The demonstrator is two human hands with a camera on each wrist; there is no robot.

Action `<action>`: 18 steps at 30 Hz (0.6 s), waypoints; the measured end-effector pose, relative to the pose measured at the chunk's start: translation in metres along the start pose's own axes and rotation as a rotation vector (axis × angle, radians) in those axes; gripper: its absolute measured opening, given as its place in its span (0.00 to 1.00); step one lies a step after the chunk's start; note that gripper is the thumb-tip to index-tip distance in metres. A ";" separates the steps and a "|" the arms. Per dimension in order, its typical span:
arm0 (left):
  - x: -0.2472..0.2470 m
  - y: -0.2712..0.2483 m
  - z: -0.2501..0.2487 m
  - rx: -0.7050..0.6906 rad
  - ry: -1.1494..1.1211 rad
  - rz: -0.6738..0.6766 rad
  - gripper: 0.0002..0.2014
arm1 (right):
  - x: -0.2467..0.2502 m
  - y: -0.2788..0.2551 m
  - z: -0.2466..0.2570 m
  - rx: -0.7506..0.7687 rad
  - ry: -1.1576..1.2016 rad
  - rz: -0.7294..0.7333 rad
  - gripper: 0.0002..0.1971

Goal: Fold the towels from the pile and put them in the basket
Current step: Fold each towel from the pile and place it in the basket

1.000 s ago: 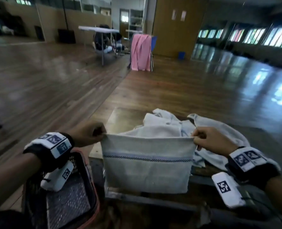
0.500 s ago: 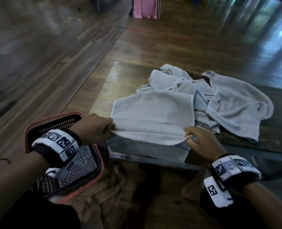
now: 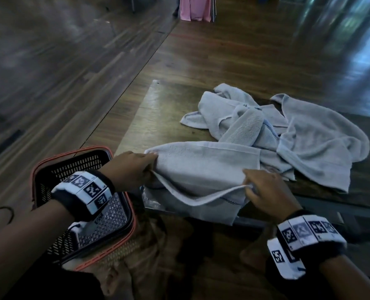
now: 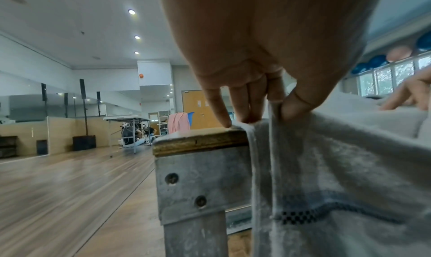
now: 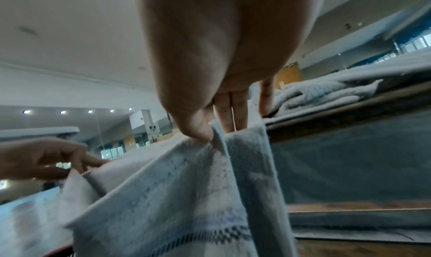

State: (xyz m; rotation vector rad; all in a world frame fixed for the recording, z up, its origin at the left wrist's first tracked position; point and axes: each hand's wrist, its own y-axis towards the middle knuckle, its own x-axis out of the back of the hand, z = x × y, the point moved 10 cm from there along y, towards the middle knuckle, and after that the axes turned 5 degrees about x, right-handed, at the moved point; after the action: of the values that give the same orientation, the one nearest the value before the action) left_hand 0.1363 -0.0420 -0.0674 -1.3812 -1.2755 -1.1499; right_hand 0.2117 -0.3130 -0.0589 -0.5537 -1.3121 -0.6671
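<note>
A towel (image 3: 203, 169) lies mid-frame on the table (image 3: 158, 109), the pile (image 3: 288, 131) upper right of it (perhaps overlapping), basket (image 3: 50, 169) lower left.

The head view looks forward and down from above onto the bench (image 3: 171, 109). Each wrist view sits close beneath its own hand at bench-edge height, facing outward along the fingers. All three views share the towel (image 3: 201, 169) draped over the near bench edge.
</note>
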 end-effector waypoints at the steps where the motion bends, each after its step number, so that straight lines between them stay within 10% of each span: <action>1: -0.001 -0.004 0.000 -0.025 -0.005 -0.015 0.19 | -0.002 -0.005 0.000 0.008 -0.001 -0.007 0.04; 13: 0.057 0.014 0.022 0.148 -0.435 -0.365 0.06 | 0.027 0.024 -0.049 -0.211 0.369 -0.283 0.02; 18: 0.020 0.056 0.010 0.160 -0.319 -0.039 0.03 | 0.021 0.040 -0.049 -0.256 0.198 -0.186 0.03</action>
State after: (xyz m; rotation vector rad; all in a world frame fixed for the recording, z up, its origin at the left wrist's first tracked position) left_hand 0.1937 -0.0322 -0.0509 -1.4632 -1.5893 -0.8533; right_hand 0.2764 -0.3228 -0.0469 -0.5593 -1.1070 -1.0276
